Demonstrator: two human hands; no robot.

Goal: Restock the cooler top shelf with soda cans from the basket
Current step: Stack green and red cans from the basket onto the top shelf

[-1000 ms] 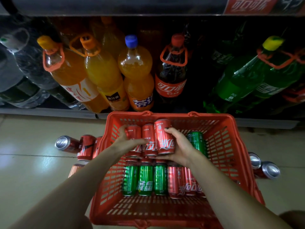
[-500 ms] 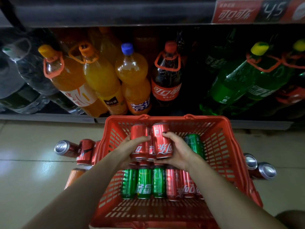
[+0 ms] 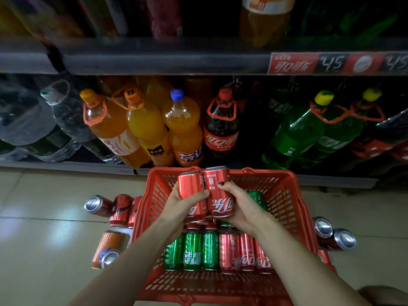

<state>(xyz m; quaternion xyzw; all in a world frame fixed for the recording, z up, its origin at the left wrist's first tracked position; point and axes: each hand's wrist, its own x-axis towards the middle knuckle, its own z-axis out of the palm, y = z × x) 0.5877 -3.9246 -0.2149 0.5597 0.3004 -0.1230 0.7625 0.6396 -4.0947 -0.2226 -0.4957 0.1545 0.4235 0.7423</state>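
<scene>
A red plastic basket stands on the floor in front of the cooler. Inside it lie green cans and red cola cans side by side. Above the basket I hold a cluster of red cola cans pressed together between both hands. My left hand grips the left side of the cluster. My right hand wraps the right side, thumb over the front can. Further cans under the cluster are partly hidden.
The cooler's bottom shelf holds big orange bottles, a cola bottle, green bottles and water bottles. A shelf edge with a red price strip runs above. Loose cans lie on the floor left and right of the basket.
Both hands have squeezed the red cans closer together and lifted them up out of the basket. The view has tilted upward, showing a higher shelf.
</scene>
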